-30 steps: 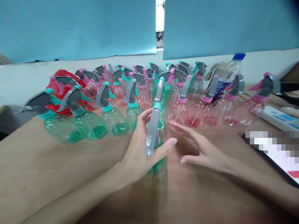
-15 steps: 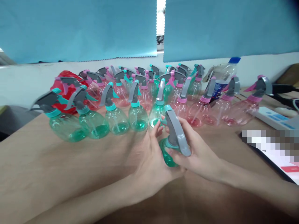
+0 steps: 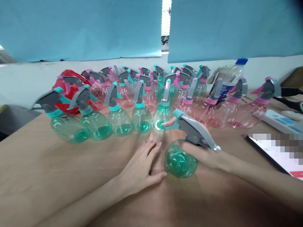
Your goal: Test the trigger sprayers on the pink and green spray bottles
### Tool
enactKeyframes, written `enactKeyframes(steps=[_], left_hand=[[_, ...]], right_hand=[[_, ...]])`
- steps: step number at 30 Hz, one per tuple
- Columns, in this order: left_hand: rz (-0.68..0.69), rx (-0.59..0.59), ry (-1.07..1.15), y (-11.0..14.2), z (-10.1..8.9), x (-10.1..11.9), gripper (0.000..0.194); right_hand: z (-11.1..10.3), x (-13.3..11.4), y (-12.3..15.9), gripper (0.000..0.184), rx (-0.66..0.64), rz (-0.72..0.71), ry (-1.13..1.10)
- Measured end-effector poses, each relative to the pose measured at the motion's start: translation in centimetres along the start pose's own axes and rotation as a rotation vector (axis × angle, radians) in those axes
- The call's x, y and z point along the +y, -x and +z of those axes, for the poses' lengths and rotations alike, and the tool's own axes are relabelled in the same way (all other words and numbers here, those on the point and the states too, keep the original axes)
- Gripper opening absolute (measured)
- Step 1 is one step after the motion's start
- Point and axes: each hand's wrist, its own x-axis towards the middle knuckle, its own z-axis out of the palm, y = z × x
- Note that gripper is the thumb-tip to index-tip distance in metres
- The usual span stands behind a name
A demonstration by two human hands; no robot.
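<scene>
Green spray bottle (image 3: 181,162) at near centre of the table (image 3: 47,164), in front of the rows, its grey spray head (image 3: 197,130) leaning right; cannot tell whether the base touches the wood. Right hand (image 3: 205,157) has it, fingers closed round the neck just under the head, thumb across the near side, one fingertip showing past the teal trigger. Left hand (image 3: 142,170) holds nothing: fingers open and loosely spread, thumb tip just beside the bottle's wall. My reading: light, with a little green liquid low down that should slosh and keep the weight near the base; clear wall thin, likely to give under a squeeze, smooth enough to slip if wet; head stiffer, top-heavy when tipped, not very fragile. Best hold seems the narrow neck below the collar, or a cupped palm round the belly, keeping clear of the trigger. Just beyond, a front row: green bottles (image 3: 96,132) to the left, pink bottles (image 3: 214,119) to the right, more crowded behind. Farther out, a red bag (image 3: 63,82) at back left, a large blue-capped bottle (image 3: 240,62) at back right, blue blinds (image 3: 80,28) above.
</scene>
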Motion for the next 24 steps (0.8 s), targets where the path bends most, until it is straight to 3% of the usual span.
enactKeyframes(steps=[4,10,24], left_hand=[[-0.080,-0.007,-0.104,0.1,-0.9,-1.3,0.071],[-0.096,-0.028,-0.161,-0.1,-0.9,-1.3,0.067],[-0.109,-0.038,-0.177,-0.2,-0.9,-1.3,0.061]], right_hand=[[-0.3,0.3,-0.5,0.033,0.077,0.009,-0.070],[-0.8,0.3,-1.3,0.015,0.181,-0.003,-0.067],[-1.3,1.2,-1.4,0.011,0.146,-0.045,-0.115]])
